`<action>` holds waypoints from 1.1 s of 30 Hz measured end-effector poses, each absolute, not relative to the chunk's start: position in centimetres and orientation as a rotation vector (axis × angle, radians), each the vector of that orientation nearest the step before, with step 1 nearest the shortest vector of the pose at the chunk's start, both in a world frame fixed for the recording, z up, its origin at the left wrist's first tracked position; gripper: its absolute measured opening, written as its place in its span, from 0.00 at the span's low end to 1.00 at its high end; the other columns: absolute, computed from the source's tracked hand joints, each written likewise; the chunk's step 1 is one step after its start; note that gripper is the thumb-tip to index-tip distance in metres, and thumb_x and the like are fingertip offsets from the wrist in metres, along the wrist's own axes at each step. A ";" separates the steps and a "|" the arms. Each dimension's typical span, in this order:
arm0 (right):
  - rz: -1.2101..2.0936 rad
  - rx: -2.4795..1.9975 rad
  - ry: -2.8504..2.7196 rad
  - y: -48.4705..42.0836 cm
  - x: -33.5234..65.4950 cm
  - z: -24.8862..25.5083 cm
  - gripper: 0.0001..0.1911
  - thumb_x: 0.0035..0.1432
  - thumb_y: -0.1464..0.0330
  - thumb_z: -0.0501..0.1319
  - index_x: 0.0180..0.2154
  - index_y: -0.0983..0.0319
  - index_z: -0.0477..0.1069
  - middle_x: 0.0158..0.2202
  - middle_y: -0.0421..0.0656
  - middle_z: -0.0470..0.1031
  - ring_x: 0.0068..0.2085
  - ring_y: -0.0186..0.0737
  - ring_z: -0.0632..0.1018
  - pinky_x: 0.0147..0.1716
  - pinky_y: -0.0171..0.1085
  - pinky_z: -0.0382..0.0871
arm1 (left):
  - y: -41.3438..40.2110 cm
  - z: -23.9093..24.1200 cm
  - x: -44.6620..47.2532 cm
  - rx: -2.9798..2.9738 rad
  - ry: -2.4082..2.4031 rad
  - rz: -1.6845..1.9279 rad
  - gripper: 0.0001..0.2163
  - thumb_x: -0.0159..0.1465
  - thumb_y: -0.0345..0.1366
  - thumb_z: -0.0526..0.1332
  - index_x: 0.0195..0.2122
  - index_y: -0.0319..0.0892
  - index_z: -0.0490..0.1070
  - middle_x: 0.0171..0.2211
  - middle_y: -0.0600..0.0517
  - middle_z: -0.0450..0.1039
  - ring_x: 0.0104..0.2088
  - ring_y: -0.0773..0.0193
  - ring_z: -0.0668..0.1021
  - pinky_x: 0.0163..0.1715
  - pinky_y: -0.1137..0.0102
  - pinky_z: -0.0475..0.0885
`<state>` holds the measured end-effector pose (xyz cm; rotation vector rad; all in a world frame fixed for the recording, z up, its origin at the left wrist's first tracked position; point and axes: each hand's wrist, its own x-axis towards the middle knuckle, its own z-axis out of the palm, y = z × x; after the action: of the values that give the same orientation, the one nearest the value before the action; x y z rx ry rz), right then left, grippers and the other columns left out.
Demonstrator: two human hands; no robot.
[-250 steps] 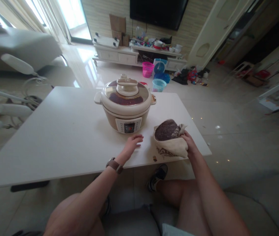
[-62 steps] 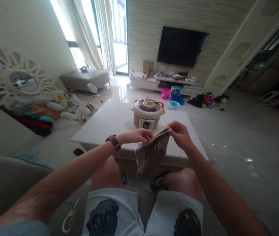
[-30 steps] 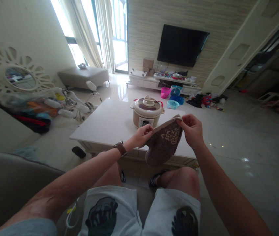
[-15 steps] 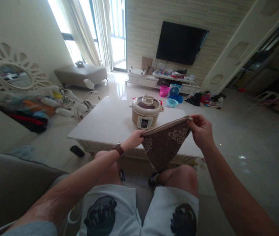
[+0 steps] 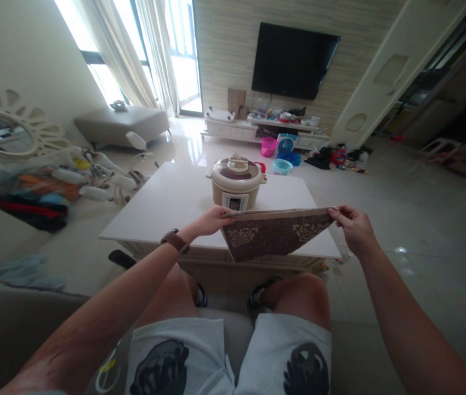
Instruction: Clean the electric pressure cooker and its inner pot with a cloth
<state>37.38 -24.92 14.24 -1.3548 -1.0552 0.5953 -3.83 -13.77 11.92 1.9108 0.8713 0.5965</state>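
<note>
A brown towel (image 5: 272,235) with cream patterns hangs stretched between my two hands, above the near edge of the white table (image 5: 163,203). My left hand (image 5: 213,219) pinches its upper left corner. At the upper right corner, the fingers of my right hand (image 5: 352,226) are closed on the cloth. Just behind the towel, a beige and brown electric cooker (image 5: 236,184) stands upright on the table, lid on. The towel's top edge runs close below the cooker's control panel in the view; whether they touch I cannot tell.
Beyond the table, a pink basket (image 5: 269,147) and a light blue basket (image 5: 282,167) stand on the floor. A white lamp fixture (image 5: 105,175) with several arms lies to the left. My knees are under the table's near side; a grey sofa (image 5: 19,323) is at left.
My hands have moved apart, and the towel has gone from a drooping triangle to a wide, taut strip. The right hand is lower and farther right. The view has shifted slightly.
</note>
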 end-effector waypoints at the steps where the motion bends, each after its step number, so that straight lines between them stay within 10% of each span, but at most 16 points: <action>1: 0.592 -1.386 -1.038 -24.6 38.0 13.9 0.25 0.37 0.51 0.83 0.28 0.60 0.78 0.23 0.37 0.72 0.23 0.29 0.65 0.17 0.30 0.59 | -13.4 12.0 -3.3 1.959 0.891 0.632 0.10 0.62 0.41 0.66 0.27 0.41 0.74 0.25 0.55 0.70 0.31 0.62 0.71 0.35 0.69 0.68; 6: 0.701 -1.473 -0.919 -20.3 40.4 12.5 0.32 0.32 0.48 0.83 0.30 0.59 0.72 0.28 0.37 0.74 0.28 0.35 0.74 0.17 0.29 0.68 | -9.6 12.7 1.7 1.969 1.009 0.813 0.09 0.66 0.35 0.61 0.28 0.42 0.71 0.24 0.55 0.66 0.29 0.63 0.70 0.31 0.70 0.68; 16: 0.331 -0.943 -0.936 -14.3 47.7 14.4 0.25 0.52 0.52 0.78 0.35 0.55 0.66 0.36 0.34 0.72 0.40 0.36 0.79 0.44 0.45 0.85 | -5.8 17.8 10.2 2.347 0.860 1.429 0.07 0.72 0.30 0.57 0.43 0.43 0.76 0.39 0.49 0.80 0.43 0.59 0.79 0.48 0.65 0.72; 27: 0.886 -1.564 -0.778 -26.4 47.0 -6.7 0.37 0.29 0.38 0.81 0.28 0.59 0.72 0.27 0.36 0.72 0.32 0.35 0.76 0.41 0.41 0.85 | -12.8 -3.8 9.2 2.159 1.027 0.563 0.08 0.73 0.34 0.59 0.39 0.44 0.77 0.39 0.48 0.83 0.41 0.57 0.82 0.43 0.68 0.71; 33: 0.873 -1.686 -0.843 -26.8 48.4 -8.4 0.35 0.38 0.35 0.75 0.30 0.58 0.73 0.29 0.39 0.73 0.32 0.38 0.75 0.30 0.37 0.80 | -12.2 -5.7 10.0 2.166 1.102 0.462 0.11 0.75 0.38 0.57 0.38 0.45 0.77 0.36 0.48 0.82 0.39 0.56 0.81 0.41 0.67 0.69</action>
<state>48.45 -26.79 -8.38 -1.6862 -0.8427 0.8730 10.02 -12.18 -5.72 2.1656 1.1019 0.4621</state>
